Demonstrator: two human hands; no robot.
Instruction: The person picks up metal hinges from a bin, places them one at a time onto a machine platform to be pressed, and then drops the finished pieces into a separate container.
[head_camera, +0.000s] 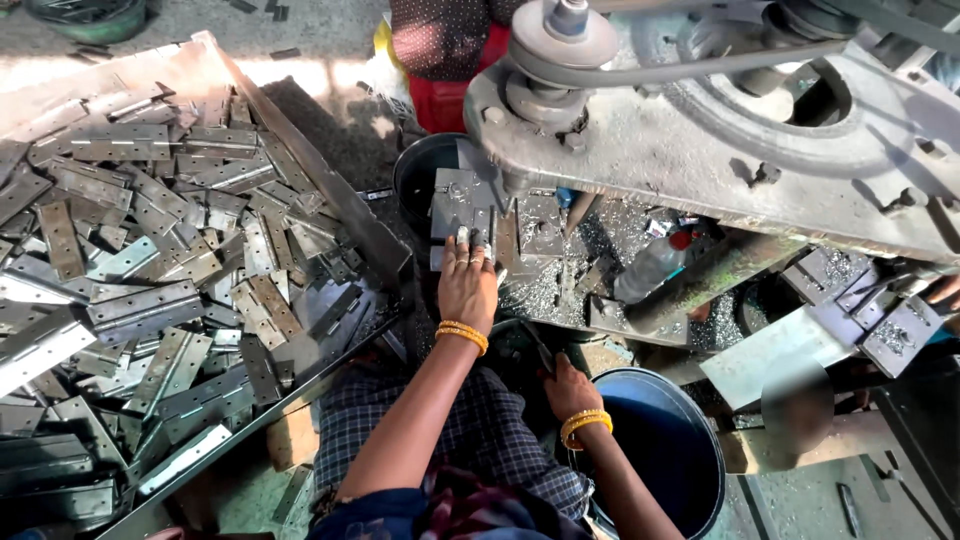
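— Hinges (150, 250) fill the long metal tray (300, 170) at the left — heaped to its edges?
— Yes. Next, the left hand (467, 285) lies flat, fingers pressed on a hinge plate (462, 205) on the press bed (545, 290), among metal shavings.
— And the right hand (570, 388)?
— Lower, clenched on a dark lever (538, 350) — just beside the blue bucket (700, 455) rim.
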